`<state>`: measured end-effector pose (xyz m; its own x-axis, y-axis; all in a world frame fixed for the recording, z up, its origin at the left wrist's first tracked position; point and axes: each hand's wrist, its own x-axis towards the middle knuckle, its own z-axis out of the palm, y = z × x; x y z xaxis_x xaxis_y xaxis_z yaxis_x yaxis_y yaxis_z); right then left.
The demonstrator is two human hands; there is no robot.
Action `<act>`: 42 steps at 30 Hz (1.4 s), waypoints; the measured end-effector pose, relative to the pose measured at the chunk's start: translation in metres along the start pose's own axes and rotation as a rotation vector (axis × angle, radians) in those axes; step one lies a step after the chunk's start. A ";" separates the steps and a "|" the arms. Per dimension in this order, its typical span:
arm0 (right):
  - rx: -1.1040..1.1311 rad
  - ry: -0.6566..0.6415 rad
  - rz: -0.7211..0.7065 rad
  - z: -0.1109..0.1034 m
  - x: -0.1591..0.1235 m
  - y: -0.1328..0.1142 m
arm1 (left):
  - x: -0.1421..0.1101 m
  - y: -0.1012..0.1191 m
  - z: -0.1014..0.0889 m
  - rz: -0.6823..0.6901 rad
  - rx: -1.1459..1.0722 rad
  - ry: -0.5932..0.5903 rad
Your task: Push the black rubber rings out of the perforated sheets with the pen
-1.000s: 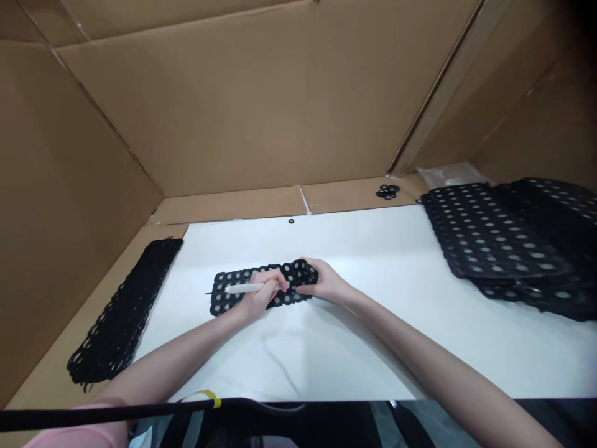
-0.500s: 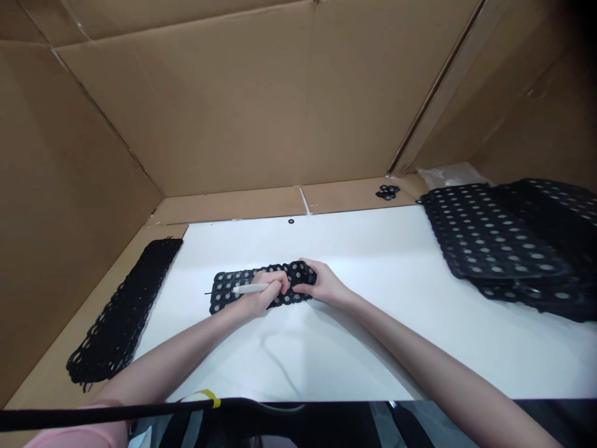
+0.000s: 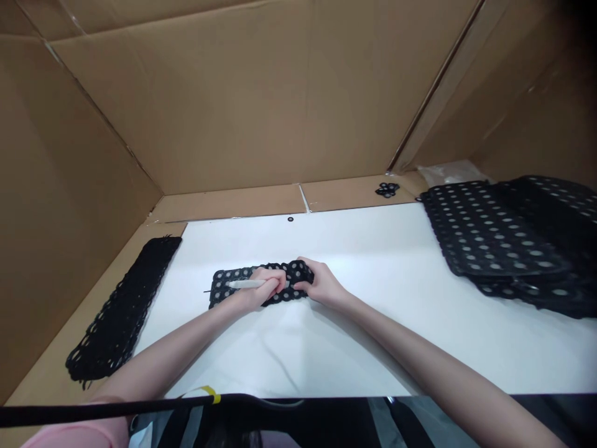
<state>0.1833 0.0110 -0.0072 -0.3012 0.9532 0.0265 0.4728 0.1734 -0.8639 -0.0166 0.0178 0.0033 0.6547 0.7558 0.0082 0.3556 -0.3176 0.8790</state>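
A black lattice-like strip with rows of pale round spots [image 3: 227, 277] lies lengthwise on the white board in front of me. My left hand [image 3: 267, 287] is closed around a white pen-shaped tool [image 3: 245, 284] above the middle of the strip. The tool's blunt end points left; its tip is hidden near my fingers, so I cannot tell its kind. At the strip's right end, my right hand [image 3: 318, 283] pinches it, thumb in front and fingers behind. A thin dark thread or pin sticks out from the strip's left end.
Black strips [image 3: 125, 305] are piled on the cardboard at left. Larger black spotted pieces [image 3: 504, 242] are heaped at right beside a clear plastic bag [image 3: 450, 172]. A small ring [image 3: 290, 219] and a cluster of rings [image 3: 387, 190] lie at the back. Cardboard walls [image 3: 233, 106] enclose the board.
My left hand and the white tool have shifted slightly over the strip, the tool's angle changing a little. The right hand keeps its grip on the strip's end. The view has tilted slightly.
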 end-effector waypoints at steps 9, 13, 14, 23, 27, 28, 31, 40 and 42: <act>-0.029 0.008 -0.019 0.001 -0.001 -0.002 | 0.001 0.000 -0.002 0.058 0.067 -0.037; -0.033 0.008 -0.011 0.001 -0.002 -0.002 | 0.001 0.002 -0.003 0.055 0.077 -0.056; -0.033 0.007 -0.010 0.001 -0.002 -0.002 | 0.001 0.003 -0.003 0.053 0.085 -0.056; 0.002 -0.068 -0.070 -0.006 -0.003 0.000 | 0.000 0.001 -0.001 0.019 0.012 -0.007; -0.048 -0.063 -0.088 -0.006 -0.003 0.001 | -0.001 0.000 -0.001 0.012 -0.053 -0.031; -0.056 -0.059 -0.091 -0.006 -0.003 0.001 | -0.001 -0.001 -0.001 0.009 -0.066 -0.020; -0.068 -0.048 -0.100 -0.006 -0.003 0.000 | -0.002 -0.004 0.001 -0.008 -0.093 0.030; -0.053 -0.081 -0.118 -0.009 -0.004 -0.001 | -0.002 -0.004 0.002 0.002 -0.060 0.070; -0.048 -0.086 -0.118 -0.009 -0.003 0.000 | -0.002 -0.005 0.002 0.021 -0.044 0.053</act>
<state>0.1914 0.0101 -0.0024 -0.4263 0.9009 0.0814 0.4685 0.2968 -0.8321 -0.0185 0.0167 -0.0017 0.6251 0.7789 0.0512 0.3118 -0.3094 0.8984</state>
